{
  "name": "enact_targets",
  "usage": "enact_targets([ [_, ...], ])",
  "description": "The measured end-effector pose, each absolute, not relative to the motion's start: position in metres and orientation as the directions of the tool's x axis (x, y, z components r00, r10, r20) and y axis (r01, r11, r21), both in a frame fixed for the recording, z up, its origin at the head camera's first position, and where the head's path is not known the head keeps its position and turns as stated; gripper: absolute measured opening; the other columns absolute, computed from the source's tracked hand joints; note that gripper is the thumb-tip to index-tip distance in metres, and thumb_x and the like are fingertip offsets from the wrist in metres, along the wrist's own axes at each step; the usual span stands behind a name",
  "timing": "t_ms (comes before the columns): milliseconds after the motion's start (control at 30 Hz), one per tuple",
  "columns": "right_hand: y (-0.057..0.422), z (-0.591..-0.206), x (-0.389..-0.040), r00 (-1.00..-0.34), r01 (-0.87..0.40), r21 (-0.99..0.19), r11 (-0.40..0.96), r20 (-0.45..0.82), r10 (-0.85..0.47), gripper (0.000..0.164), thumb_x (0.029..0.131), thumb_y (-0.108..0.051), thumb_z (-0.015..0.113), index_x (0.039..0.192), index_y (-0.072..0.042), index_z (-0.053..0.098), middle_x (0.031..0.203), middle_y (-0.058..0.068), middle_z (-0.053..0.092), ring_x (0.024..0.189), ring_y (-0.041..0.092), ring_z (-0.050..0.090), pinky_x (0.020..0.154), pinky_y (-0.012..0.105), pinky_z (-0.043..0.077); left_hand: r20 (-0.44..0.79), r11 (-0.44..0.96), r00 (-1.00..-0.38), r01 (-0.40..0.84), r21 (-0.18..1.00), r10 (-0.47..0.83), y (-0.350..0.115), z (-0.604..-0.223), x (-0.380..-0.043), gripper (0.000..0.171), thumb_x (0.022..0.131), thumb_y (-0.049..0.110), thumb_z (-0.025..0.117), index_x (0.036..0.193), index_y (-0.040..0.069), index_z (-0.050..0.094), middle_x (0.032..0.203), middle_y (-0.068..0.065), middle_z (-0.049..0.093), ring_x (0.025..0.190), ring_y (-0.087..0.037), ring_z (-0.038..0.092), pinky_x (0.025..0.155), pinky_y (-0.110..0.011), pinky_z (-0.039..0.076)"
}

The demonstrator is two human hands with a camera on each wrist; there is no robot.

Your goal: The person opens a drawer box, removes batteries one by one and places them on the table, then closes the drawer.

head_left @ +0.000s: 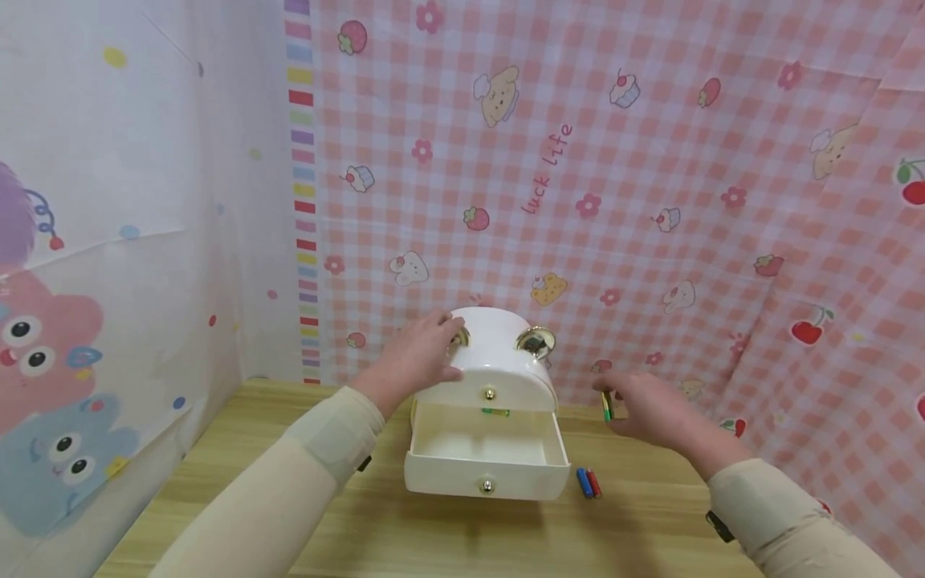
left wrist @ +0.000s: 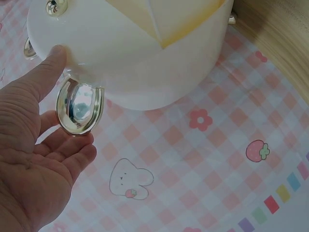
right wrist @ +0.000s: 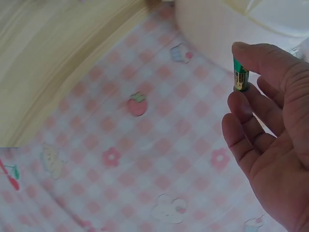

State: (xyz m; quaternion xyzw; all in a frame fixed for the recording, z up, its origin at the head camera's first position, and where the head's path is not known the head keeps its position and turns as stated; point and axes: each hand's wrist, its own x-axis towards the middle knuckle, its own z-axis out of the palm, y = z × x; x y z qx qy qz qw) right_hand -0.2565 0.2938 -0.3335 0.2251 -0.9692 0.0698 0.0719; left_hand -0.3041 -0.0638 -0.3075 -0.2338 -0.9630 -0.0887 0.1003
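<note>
A white rounded drawer box (head_left: 495,341) with gold knobs and shiny gold ear-shaped pieces stands on the table, its lower drawer (head_left: 486,475) pulled out. My left hand (head_left: 419,357) rests on the box's upper left side. In the left wrist view its thumb touches the white surface, while its loosely bent fingers lie around the gold ear (left wrist: 79,107). To the right of the box, my right hand (head_left: 646,405) pinches a small green-and-gold battery (right wrist: 241,75) between thumb and fingertips, above the table. Another green-and-gold battery (head_left: 495,412) shows at the back of the drawer.
A blue battery (head_left: 584,482) and a red battery (head_left: 594,483) lie side by side on the wooden table (head_left: 376,530), right of the drawer. A pink checked cloth (head_left: 614,160) hangs behind the box, and a white printed cloth (head_left: 144,201) on the left.
</note>
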Motion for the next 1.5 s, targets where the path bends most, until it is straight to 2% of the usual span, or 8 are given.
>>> enact_targets([
  [167,0.308,-0.342,-0.260,-0.878,-0.471,-0.112,0.875,0.153,-0.453,0.049,0.078,-0.003,0.091,0.123,-0.008,0.071,0.117,0.012,0.079,0.099,0.029,0.076,0.081,0.045,0.067,0.229,0.876,-0.874,0.464,0.131,0.429,-0.065,-0.308,-0.304,0.088,0.090,0.040,0.088,0.161,0.009,0.047,0.158,-0.013,0.054,0.139,-0.033,0.060,0.117,-0.049,0.053],
  [400,0.314,-0.355,-0.262,-0.909,-0.416,-0.139,0.899,0.058,-0.412,0.046,0.077,-0.008,0.095,0.117,-0.009,0.073,0.115,0.010,0.079,0.098,0.026,0.074,0.083,0.046,0.066,0.234,0.881,-0.878,0.454,0.135,0.417,-0.066,-0.309,-0.304,0.088,0.089,0.040,0.088,0.161,0.010,0.047,0.157,-0.013,0.054,0.137,-0.032,0.060,0.115,-0.049,0.055],
  [600,0.314,-0.374,-0.264,-0.905,-0.424,-0.159,0.892,0.034,-0.424,0.046,0.076,-0.009,0.096,0.115,-0.009,0.073,0.109,0.006,0.077,0.097,0.024,0.073,0.083,0.044,0.065,0.241,0.880,-0.878,0.454,0.143,0.414,-0.066,-0.309,-0.304,0.087,0.089,0.040,0.088,0.161,0.011,0.047,0.157,-0.013,0.054,0.138,-0.032,0.060,0.116,-0.050,0.054],
  [867,0.316,-0.401,-0.268,-0.907,-0.379,-0.301,0.875,-0.069,-0.416,0.051,0.076,-0.001,0.093,0.121,-0.005,0.069,0.113,0.009,0.075,0.101,0.028,0.072,0.086,0.046,0.064,0.233,0.880,-0.879,0.453,0.139,0.416,-0.067,-0.309,-0.304,0.088,0.089,0.040,0.088,0.161,0.010,0.047,0.158,-0.013,0.054,0.139,-0.033,0.059,0.117,-0.049,0.053],
  [1100,0.325,-0.426,-0.269,-0.891,-0.398,-0.356,0.846,-0.071,-0.449,0.052,0.075,0.004,0.091,0.120,0.000,0.067,0.110,0.013,0.076,0.098,0.028,0.071,0.082,0.042,0.064,0.226,0.881,-0.881,0.452,0.138,0.416,-0.066,-0.310,-0.304,0.088,0.090,0.040,0.088,0.162,0.010,0.046,0.159,-0.013,0.053,0.141,-0.033,0.058,0.118,-0.049,0.052],
  [1333,0.333,-0.447,-0.272,-0.922,-0.303,-0.399,0.866,-0.105,-0.371,0.058,0.073,0.008,0.090,0.126,0.003,0.067,0.117,0.017,0.076,0.104,0.033,0.072,0.090,0.054,0.063,0.234,0.879,-0.877,0.457,0.136,0.420,-0.065,-0.308,-0.303,0.087,0.090,0.039,0.087,0.161,0.010,0.047,0.158,-0.013,0.054,0.140,-0.032,0.058,0.117,-0.049,0.054],
  [1500,0.338,-0.459,-0.271,-0.932,-0.279,-0.424,0.862,-0.096,-0.348,0.057,0.072,0.013,0.085,0.126,0.003,0.067,0.117,0.019,0.076,0.104,0.036,0.072,0.091,0.057,0.063,0.235,0.878,-0.876,0.459,0.139,0.421,-0.065,-0.307,-0.302,0.087,0.090,0.040,0.088,0.161,0.010,0.047,0.160,-0.013,0.053,0.143,-0.032,0.057,0.119,-0.050,0.052],
])
